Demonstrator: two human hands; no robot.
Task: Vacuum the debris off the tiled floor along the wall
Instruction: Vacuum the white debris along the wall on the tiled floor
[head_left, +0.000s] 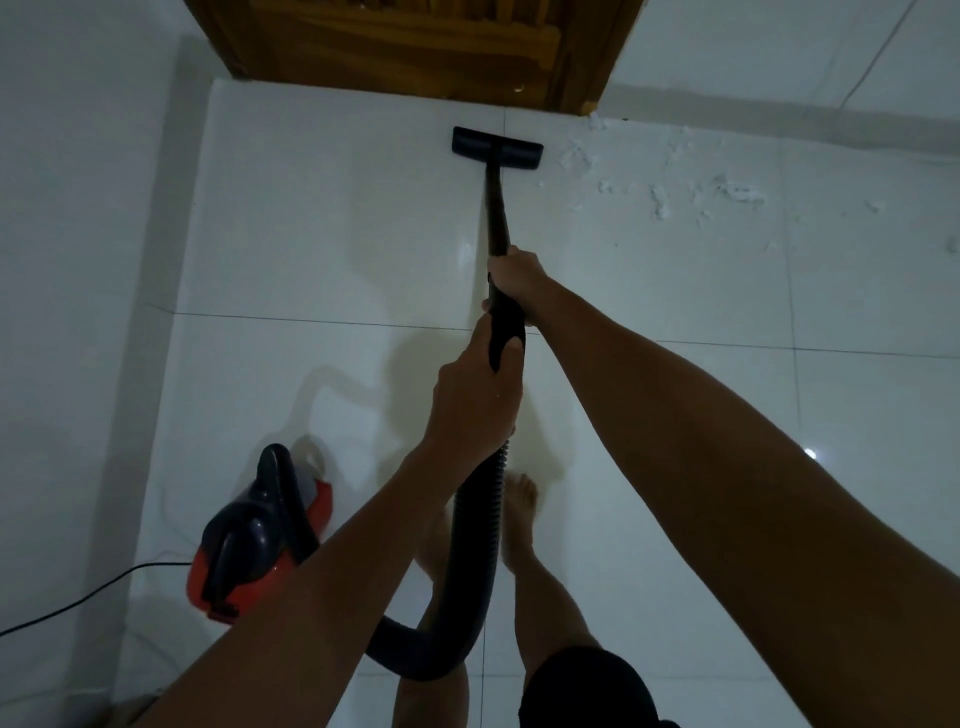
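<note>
A black vacuum wand (497, 208) runs from my hands to a flat floor nozzle (497, 148) resting on the white tiled floor (322, 218) just in front of a wooden door. My right hand (514, 278) grips the wand higher up. My left hand (475, 400) grips the handle end where the ribbed hose (475, 545) begins. White debris (665, 192) lies scattered along the wall to the right of the nozzle, apart from it.
The red and black vacuum body (260, 535) sits on the floor at lower left, its power cord (78, 603) trailing left. The wooden door (415, 47) stands ahead. White walls bound the left side and far side. My bare feet (519, 514) stand under the hose.
</note>
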